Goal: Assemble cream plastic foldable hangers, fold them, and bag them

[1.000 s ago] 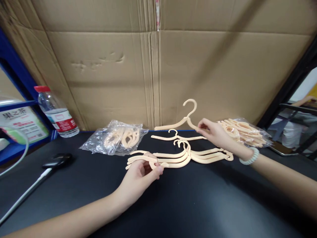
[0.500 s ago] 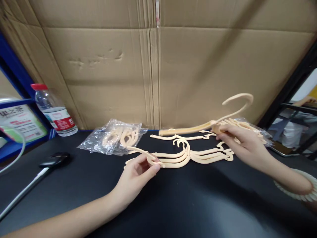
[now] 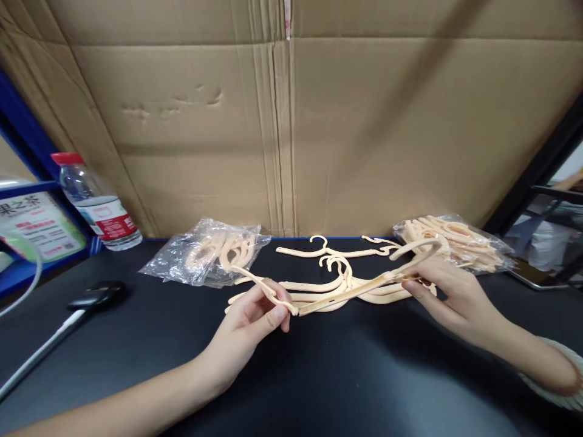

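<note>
My left hand pinches a slim cream plastic hanger arm with a small curl at its near end. My right hand grips a cream plastic hanger near the base of its hook, and the hook curves up over the fingers. The free end of that hanger meets the near end of the arm piece at my left fingertips; whether they are joined I cannot tell. Behind and below lie several stacked cream hangers on the black table. Farther back lies a single hanger.
A clear bag of curved cream parts lies at back left, another bag of cream pieces at back right. A red-capped bottle, a black device with a white cable and a blue shelf are left. Cardboard stands behind.
My right hand has lowered and tilted the hanger, bringing its free end down to the arm piece in my left hand. My left hand has stayed nearly in place.
</note>
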Demonstrator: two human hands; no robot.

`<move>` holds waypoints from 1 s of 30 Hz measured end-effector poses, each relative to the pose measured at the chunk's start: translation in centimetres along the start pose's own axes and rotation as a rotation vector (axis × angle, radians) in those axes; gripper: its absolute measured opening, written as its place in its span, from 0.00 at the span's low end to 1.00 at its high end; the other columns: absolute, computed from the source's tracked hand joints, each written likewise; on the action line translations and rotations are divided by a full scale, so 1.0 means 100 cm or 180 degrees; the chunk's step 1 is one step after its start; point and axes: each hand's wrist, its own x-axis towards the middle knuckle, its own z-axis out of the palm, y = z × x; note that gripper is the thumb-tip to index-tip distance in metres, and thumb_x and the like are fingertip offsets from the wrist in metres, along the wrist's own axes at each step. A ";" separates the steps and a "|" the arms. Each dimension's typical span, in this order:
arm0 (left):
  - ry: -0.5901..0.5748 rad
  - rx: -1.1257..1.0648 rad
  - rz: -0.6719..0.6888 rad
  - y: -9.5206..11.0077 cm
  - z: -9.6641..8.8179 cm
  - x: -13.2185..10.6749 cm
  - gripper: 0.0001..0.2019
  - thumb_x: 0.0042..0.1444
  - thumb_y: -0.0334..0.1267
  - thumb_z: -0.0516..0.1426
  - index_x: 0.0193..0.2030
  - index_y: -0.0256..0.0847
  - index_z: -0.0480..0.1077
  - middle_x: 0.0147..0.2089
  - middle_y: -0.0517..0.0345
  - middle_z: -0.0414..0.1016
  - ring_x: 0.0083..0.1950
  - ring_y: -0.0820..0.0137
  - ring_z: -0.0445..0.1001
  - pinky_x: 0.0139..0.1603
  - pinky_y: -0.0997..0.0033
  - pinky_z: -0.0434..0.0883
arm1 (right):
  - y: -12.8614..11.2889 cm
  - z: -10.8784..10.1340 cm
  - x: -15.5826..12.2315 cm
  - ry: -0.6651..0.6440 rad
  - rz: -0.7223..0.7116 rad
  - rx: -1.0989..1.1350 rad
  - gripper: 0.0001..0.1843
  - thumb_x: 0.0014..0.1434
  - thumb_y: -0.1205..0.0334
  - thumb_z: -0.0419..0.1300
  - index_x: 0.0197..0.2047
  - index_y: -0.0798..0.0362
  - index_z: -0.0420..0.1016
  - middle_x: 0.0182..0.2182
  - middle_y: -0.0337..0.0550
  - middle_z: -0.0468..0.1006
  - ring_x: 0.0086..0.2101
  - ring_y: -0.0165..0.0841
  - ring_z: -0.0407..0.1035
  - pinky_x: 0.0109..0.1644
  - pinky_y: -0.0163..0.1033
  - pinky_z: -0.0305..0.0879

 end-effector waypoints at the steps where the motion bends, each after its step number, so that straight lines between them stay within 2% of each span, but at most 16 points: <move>1: -0.0039 -0.0024 -0.0013 0.000 0.000 0.000 0.07 0.60 0.41 0.61 0.35 0.42 0.69 0.34 0.63 0.67 0.33 0.74 0.66 0.38 0.72 0.62 | -0.001 0.000 0.000 0.0006 -0.0006 0.0006 0.04 0.64 0.68 0.55 0.38 0.52 0.70 0.28 0.39 0.73 0.28 0.31 0.68 0.32 0.35 0.63; 7: -0.0307 -0.0364 -0.0205 0.004 0.002 -0.001 0.07 0.58 0.39 0.62 0.35 0.40 0.70 0.41 0.59 0.71 0.35 0.72 0.71 0.43 0.70 0.66 | -0.010 0.001 -0.001 0.0089 -0.0102 -0.0005 0.04 0.64 0.68 0.55 0.39 0.50 0.69 0.31 0.41 0.75 0.31 0.34 0.70 0.35 0.37 0.65; 10: -0.0389 -0.0612 -0.0317 0.007 0.004 -0.001 0.07 0.57 0.39 0.63 0.35 0.39 0.71 0.42 0.57 0.74 0.36 0.70 0.74 0.44 0.68 0.68 | -0.014 0.001 -0.001 0.0142 -0.0133 -0.0052 0.04 0.64 0.69 0.55 0.39 0.51 0.68 0.32 0.44 0.76 0.33 0.36 0.71 0.36 0.38 0.65; 16: -0.0038 -0.0680 -0.0397 0.007 0.006 -0.002 0.07 0.56 0.37 0.63 0.32 0.39 0.70 0.40 0.58 0.76 0.34 0.70 0.77 0.42 0.69 0.72 | -0.016 0.002 -0.001 0.0184 -0.0126 -0.0112 0.04 0.64 0.69 0.55 0.38 0.51 0.68 0.31 0.44 0.76 0.33 0.36 0.71 0.36 0.39 0.66; 21: 0.0423 -0.0522 -0.0246 0.006 0.008 -0.001 0.07 0.55 0.34 0.64 0.31 0.40 0.69 0.33 0.63 0.74 0.31 0.74 0.76 0.38 0.75 0.73 | -0.015 0.004 -0.002 0.0205 0.0054 -0.0061 0.04 0.64 0.68 0.56 0.38 0.50 0.70 0.31 0.41 0.76 0.30 0.33 0.71 0.35 0.37 0.66; 25: 0.0389 -0.0519 -0.0322 0.004 0.006 0.002 0.07 0.53 0.34 0.67 0.33 0.38 0.73 0.34 0.63 0.73 0.34 0.76 0.75 0.39 0.79 0.75 | -0.014 0.004 -0.002 0.0185 0.0119 -0.0038 0.03 0.64 0.67 0.56 0.38 0.50 0.70 0.28 0.39 0.74 0.29 0.32 0.70 0.35 0.37 0.66; 30: 0.0322 -0.0759 -0.0455 0.001 0.002 0.003 0.06 0.52 0.35 0.68 0.34 0.38 0.76 0.38 0.60 0.74 0.39 0.74 0.76 0.45 0.75 0.76 | -0.014 0.004 -0.002 0.0204 0.0103 -0.0042 0.04 0.64 0.67 0.56 0.39 0.50 0.71 0.30 0.40 0.76 0.29 0.33 0.71 0.35 0.38 0.67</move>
